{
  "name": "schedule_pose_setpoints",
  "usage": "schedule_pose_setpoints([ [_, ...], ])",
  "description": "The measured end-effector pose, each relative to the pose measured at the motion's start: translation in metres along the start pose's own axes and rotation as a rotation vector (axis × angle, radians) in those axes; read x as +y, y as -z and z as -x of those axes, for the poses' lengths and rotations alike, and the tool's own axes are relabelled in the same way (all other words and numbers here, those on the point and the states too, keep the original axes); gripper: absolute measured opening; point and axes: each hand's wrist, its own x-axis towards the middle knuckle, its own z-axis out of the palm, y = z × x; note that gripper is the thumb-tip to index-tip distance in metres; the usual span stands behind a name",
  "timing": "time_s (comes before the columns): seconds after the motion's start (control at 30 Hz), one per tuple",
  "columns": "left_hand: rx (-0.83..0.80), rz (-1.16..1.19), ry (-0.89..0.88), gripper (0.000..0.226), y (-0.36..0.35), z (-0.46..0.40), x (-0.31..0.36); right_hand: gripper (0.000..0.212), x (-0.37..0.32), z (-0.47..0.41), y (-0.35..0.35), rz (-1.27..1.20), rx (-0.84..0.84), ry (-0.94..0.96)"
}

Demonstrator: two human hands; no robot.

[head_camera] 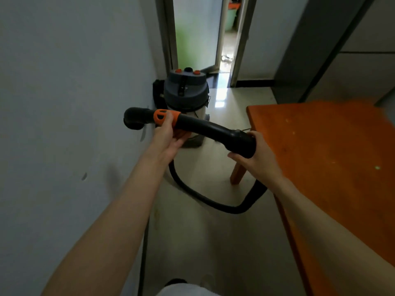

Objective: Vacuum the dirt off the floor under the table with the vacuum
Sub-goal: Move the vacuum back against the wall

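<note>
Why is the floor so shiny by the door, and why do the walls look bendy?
Head view: daylight from the doorway glares off the floor; the wide-angle lens bends the walls and door frame; the vacuum and both hands, left and right, look a little soft.

The walkable floor (205,242) is a narrow strip running toward twelve o'clock, hemmed by the wall (64,103) at nine o'clock and the orange desk (331,157) at three. The vacuum canister (186,95) stands against the wall at twelve, leaving a gap of bare floor between it and the desk corner. The black hose (213,201) loops across the strip, near the desk leg (237,171). Both hands (168,137) (260,154) hold the curved hose handle (205,127) crosswise over the strip. Beyond the canister, a doorway (226,39) stands open.
</note>
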Motion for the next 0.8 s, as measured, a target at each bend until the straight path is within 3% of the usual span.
schedule_pose_setpoints([
  [0.27,0.046,0.3,0.044,0.054,-0.047,-0.085,0.057,0.044,0.015,-0.125,0.018,-0.071,0.181,-0.009],
  [0.5,0.156,0.373,0.128,0.033,-0.069,-0.201,0.099,0.05,-0.025,-0.28,0.016,0.165,0.205,0.191],
  [0.57,0.144,0.198,0.2,0.04,-0.068,-0.234,0.105,0.051,-0.036,-0.32,0.015,0.275,0.16,0.208],
  [0.67,0.163,-0.294,0.248,0.043,-0.074,-0.274,0.114,0.053,-0.044,-0.372,0.011,0.369,0.118,0.243],
  [0.73,0.242,-0.589,0.083,0.035,-0.085,-0.3,0.123,0.054,-0.041,-0.401,0.007,0.404,0.1,0.267],
  [0.8,0.197,-0.834,-0.214,0.029,-0.106,-0.327,0.135,0.054,-0.039,-0.428,0.003,0.446,0.08,0.299],
])
